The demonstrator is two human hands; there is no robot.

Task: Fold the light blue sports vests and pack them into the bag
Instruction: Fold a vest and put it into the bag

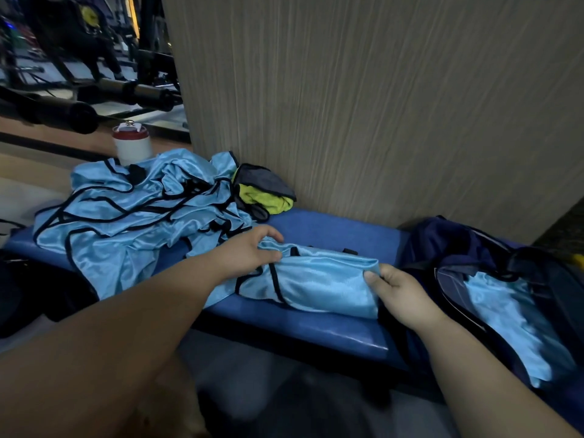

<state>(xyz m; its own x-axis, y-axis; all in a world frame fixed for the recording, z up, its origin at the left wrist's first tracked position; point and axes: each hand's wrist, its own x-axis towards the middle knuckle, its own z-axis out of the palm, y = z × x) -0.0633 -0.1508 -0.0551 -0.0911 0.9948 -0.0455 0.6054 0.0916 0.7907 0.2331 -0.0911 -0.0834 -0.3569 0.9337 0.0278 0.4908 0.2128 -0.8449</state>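
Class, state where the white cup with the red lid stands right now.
In the head view, the white cup stands upper left, just behind the pile of unfolded vests, left of the wall.

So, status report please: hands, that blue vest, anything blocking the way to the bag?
Left hand and right hand both grip the folded vest on the bench. Bag open at right, blue fabric inside. Nothing between them; unfolded pile at left.

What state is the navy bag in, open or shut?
Open. The bag gapes, and light blue vest fabric shows inside it.
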